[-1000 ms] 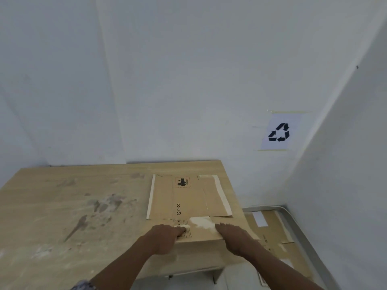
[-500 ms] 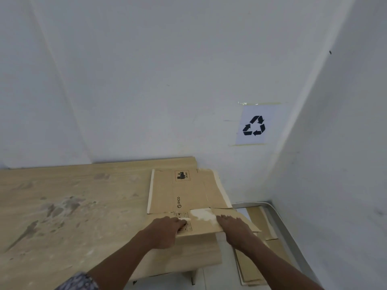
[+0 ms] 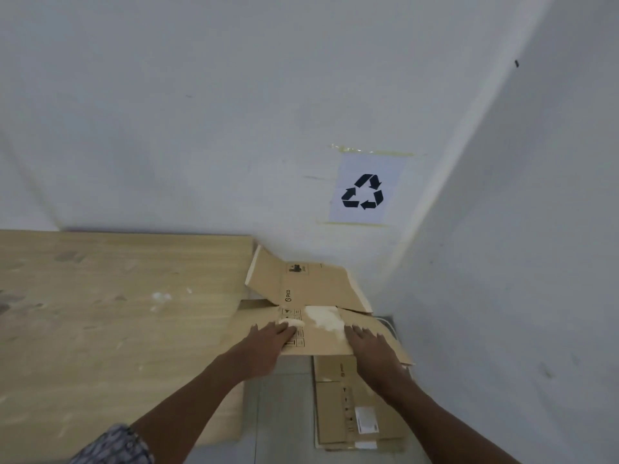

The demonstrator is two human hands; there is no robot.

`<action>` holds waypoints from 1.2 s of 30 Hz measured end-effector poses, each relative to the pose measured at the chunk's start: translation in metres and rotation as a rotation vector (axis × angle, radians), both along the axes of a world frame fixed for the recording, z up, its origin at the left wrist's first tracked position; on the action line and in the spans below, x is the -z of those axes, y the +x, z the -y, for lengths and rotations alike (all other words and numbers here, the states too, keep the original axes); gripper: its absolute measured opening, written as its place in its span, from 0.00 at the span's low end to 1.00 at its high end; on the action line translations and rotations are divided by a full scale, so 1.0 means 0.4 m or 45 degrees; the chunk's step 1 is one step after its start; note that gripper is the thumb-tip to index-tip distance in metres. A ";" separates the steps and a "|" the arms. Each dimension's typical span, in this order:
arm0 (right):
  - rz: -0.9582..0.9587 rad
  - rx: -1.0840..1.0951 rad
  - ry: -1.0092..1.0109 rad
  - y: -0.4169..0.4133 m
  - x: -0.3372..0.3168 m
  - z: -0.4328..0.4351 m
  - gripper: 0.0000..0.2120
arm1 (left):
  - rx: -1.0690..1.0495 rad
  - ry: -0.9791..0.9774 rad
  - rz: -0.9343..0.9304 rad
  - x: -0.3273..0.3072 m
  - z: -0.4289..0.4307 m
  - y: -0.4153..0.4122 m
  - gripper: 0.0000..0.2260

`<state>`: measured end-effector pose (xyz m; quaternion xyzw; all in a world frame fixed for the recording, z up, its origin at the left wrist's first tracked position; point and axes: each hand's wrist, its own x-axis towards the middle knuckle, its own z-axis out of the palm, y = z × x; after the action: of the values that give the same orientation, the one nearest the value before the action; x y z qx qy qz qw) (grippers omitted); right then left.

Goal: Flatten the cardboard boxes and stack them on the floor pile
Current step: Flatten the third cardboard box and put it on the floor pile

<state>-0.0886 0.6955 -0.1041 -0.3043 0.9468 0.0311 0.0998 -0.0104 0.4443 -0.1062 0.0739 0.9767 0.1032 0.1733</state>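
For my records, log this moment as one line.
flattened box half off table | left hand, right hand on near flap | floor pile below

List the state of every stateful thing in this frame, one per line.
Flattened box: collapsed, hanging past the table's right edge, far end tipped up.
Left hand: on the box's near flap, grip unclear.
Right hand: on the same flap, grip unclear.
Floor pile: flat cardboard on the floor below.
Table: stained.
Recycling sign: taped to the wall.

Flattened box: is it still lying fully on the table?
No, the flattened box now juts past the table edge, above the floor pile, with the left hand and right hand on it.
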 end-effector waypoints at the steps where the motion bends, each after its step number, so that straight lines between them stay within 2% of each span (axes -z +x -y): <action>1: 0.008 0.019 -0.021 -0.019 0.006 -0.031 0.30 | 0.007 -0.003 0.002 -0.001 -0.030 -0.024 0.31; 9: 0.107 0.069 -0.043 -0.123 0.070 -0.262 0.24 | 0.015 0.132 0.125 0.071 -0.248 -0.131 0.29; 17: 0.167 -0.046 0.137 -0.176 0.184 -0.500 0.31 | 0.018 -0.020 0.091 0.225 -0.512 -0.155 0.32; 23: 0.133 -0.120 0.137 -0.255 0.322 -0.650 0.34 | -0.079 -0.067 0.056 0.383 -0.674 -0.203 0.34; 29: 0.079 -0.115 0.101 -0.324 0.612 -0.706 0.34 | -0.114 -0.077 -0.006 0.698 -0.719 -0.270 0.34; 36: 0.020 -0.131 0.078 -0.361 1.105 -0.731 0.38 | -0.113 -0.091 -0.136 1.151 -0.752 -0.311 0.35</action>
<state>-0.2331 0.9881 -0.5462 -0.3496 0.9278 0.0628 0.1146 -0.1349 0.7449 -0.5668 0.0299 0.9899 0.0717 0.1186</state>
